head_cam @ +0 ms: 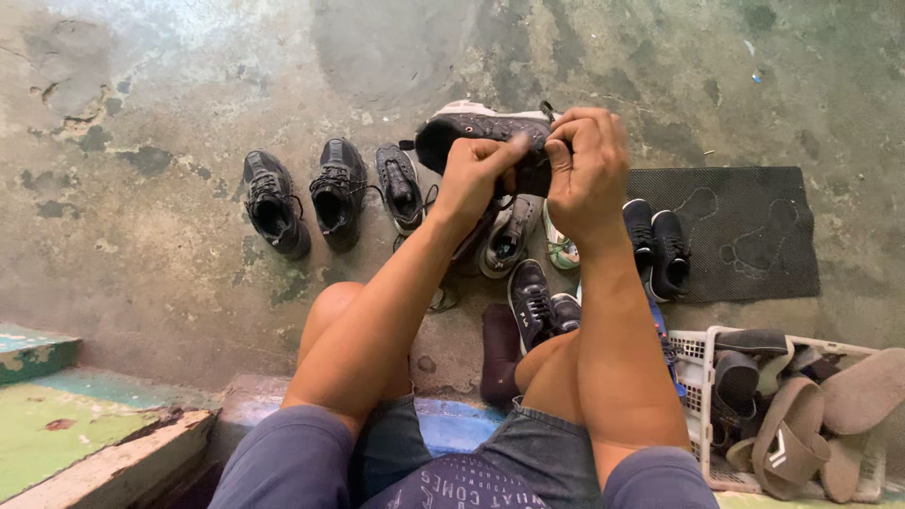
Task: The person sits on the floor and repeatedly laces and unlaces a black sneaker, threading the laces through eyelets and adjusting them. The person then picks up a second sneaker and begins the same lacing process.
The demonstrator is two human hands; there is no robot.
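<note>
I hold a black sneaker with a pale sole (471,125) up in front of me, above the floor. My left hand (476,174) grips it from below near the laces, fingers curled. My right hand (586,165) pinches its lace area from the right side. Both forearms reach out over my bare knees. Below the raised shoe, several more sneakers lie on the concrete floor, among them a grey one (509,234) and a black one (531,302).
Three black shoes (335,191) stand in a row to the left. A black pair (657,247) sits by a dark rubber mat (754,231). A white plastic basket (696,353) of sandals stands at the lower right. A painted step (85,434) is at the lower left.
</note>
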